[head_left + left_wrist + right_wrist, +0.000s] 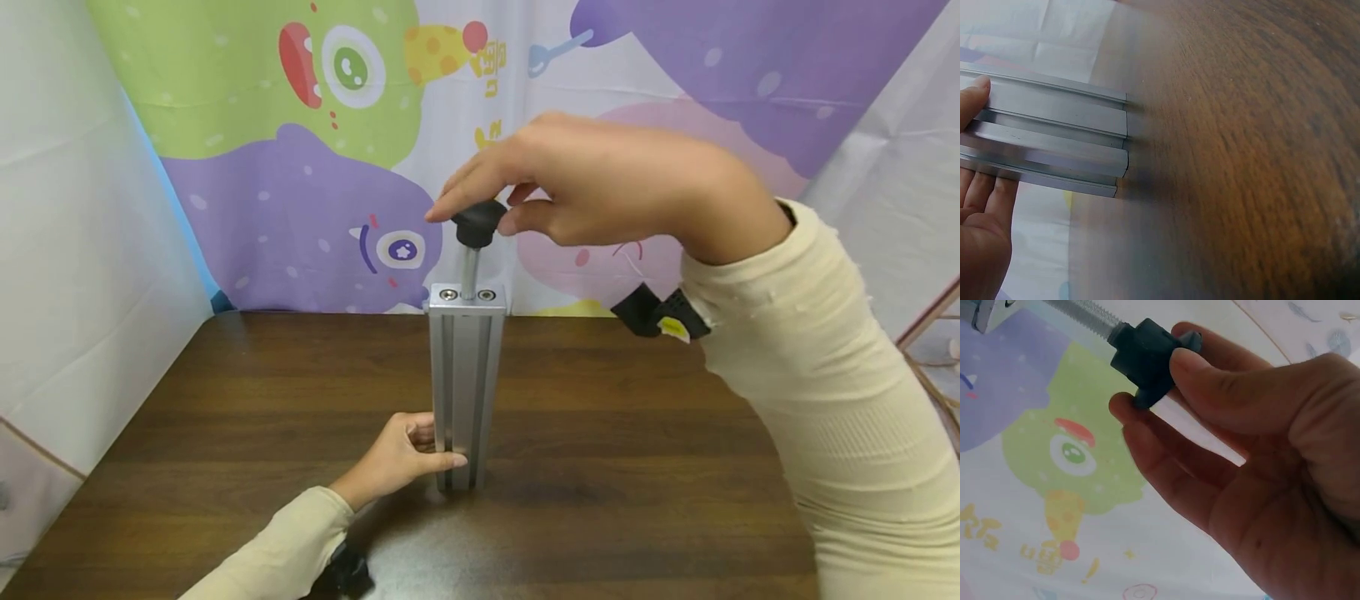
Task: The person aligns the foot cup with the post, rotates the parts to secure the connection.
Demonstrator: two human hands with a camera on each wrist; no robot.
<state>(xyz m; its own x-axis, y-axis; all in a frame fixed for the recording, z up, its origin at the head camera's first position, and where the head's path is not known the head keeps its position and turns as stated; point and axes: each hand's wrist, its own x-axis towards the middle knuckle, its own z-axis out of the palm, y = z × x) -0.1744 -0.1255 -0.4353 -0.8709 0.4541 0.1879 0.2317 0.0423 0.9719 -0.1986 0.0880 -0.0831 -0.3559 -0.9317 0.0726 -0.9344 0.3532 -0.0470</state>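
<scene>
An aluminium extrusion profile (467, 392) stands upright on the wooden table, its lower end against the wood. My left hand (401, 458) grips it near the bottom, thumb across the front groove and fingers behind. In the left wrist view the grooved profile (1054, 112) shows its cut end at the table. A threaded rod (470, 271) rises from the plate on top, between two bolts (487, 295). On the rod sits a black knob (478, 223). My right hand (600, 179) pinches this knob between thumb and fingers; the right wrist view shows the thumb against one lobe of the knob (1147, 359).
The brown wooden table (637, 450) spreads out around the profile. Behind it hangs a cartoon-printed curtain (285, 217), with white cloth (60, 208) at the left side. A black strap piece (660, 315) sticks out from the right sleeve.
</scene>
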